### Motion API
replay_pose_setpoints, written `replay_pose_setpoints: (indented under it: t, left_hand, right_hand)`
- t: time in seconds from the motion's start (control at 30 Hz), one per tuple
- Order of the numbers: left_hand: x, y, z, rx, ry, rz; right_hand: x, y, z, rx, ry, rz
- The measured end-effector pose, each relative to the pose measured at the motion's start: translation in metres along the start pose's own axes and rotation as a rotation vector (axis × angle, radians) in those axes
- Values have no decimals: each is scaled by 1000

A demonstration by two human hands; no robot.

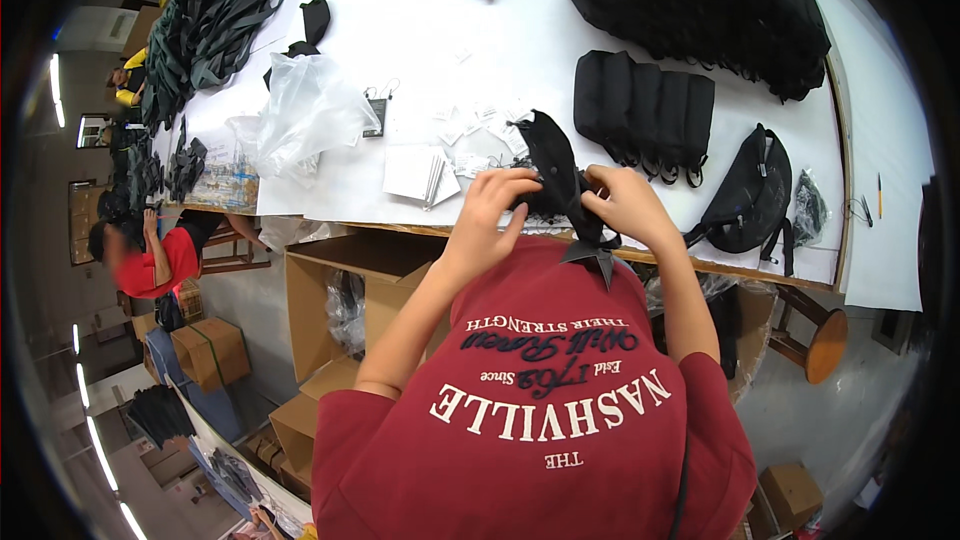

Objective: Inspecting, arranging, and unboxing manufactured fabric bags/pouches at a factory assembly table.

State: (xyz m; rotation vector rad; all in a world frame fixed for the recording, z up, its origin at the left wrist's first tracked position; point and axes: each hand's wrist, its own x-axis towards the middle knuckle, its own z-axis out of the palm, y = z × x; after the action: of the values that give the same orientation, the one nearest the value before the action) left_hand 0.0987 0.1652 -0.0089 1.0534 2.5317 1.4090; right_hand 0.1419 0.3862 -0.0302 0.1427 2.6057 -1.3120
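At the near edge of the table I hold a small black fabric bag (pixel 552 152), raised on end, with straps hanging at its lower side. My right hand (pixel 628 202) pinches its right side between thumb and fingers. From the left, the curled fingers of my left hand (pixel 492 208) grip its edge, with the thumb lower down. A pointed dark flap or strap end (pixel 594 260) hangs below the bag against my red shirt. White cards (pixel 420 175) and small paper tags (pixel 490 122) lie just beyond my left hand.
Stacked black pouches (pixel 645 105), a large black heap (pixel 700 10) and a black waist bag (pixel 750 190) lie to the right. Clear plastic bags (pixel 310 110) and a heap of dark straps (pixel 220 20) are left. Open cardboard boxes (pixel 335 305) stand below the edge; a wooden stool (pixel 825 345) stands right.
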Motion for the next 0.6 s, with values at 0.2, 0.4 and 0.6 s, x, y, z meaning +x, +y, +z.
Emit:
replay_pose_setpoints:
  t: [0.2,0.4,0.6]
  left_hand:
    - [12,5,-6,387,-134,346]
    - [22,7,-15,260,-227,536]
    - [17,24,-31,283,-643,271]
  right_hand:
    - [-12,-24,-25,249,-139,-169]
    - [-18,-21,-27,361,-274,-273]
    - [-27,-40,-25,-141,157,-159]
